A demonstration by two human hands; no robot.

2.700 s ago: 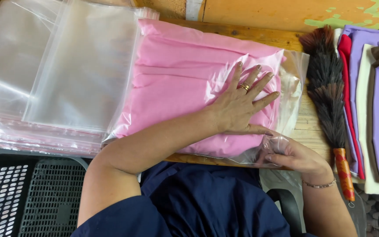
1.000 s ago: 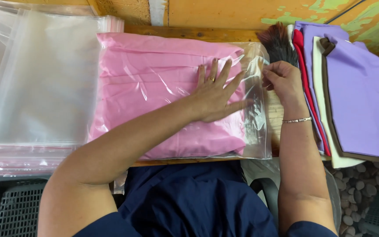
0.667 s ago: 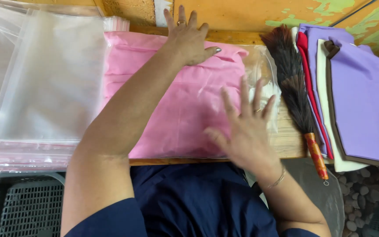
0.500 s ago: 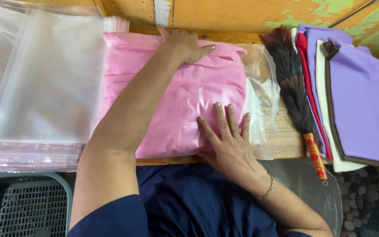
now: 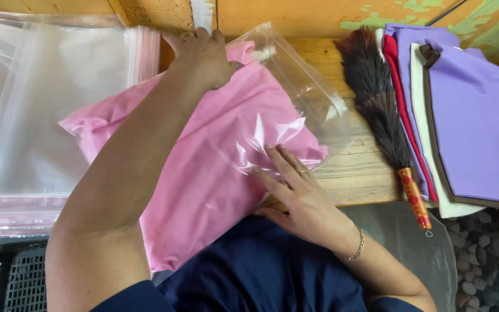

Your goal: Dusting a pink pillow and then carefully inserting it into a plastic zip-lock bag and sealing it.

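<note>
A folded pink cloth (image 5: 215, 156) sits inside a clear plastic bag (image 5: 307, 98), tilted diagonally across the wooden table's front edge, its lower end over my lap. My left hand (image 5: 203, 55) grips the bag's far top corner near the wall. My right hand (image 5: 293, 193), with a ring and a bracelet, lies flat with fingers spread on the bag's right lower side, pressing the plastic against the cloth.
A stack of clear zip bags (image 5: 47, 115) covers the table's left side. A dark feather duster with an orange handle (image 5: 385, 121) lies to the right, beside stacked purple, red and cream cloths (image 5: 469, 110). A black plastic crate (image 5: 7, 277) is at lower left.
The bagged pink cloth has swung from lying flat and square on the table to a diagonal tilt toward me. My left hand has closed on its far corner; my right hand stays on its near side.
</note>
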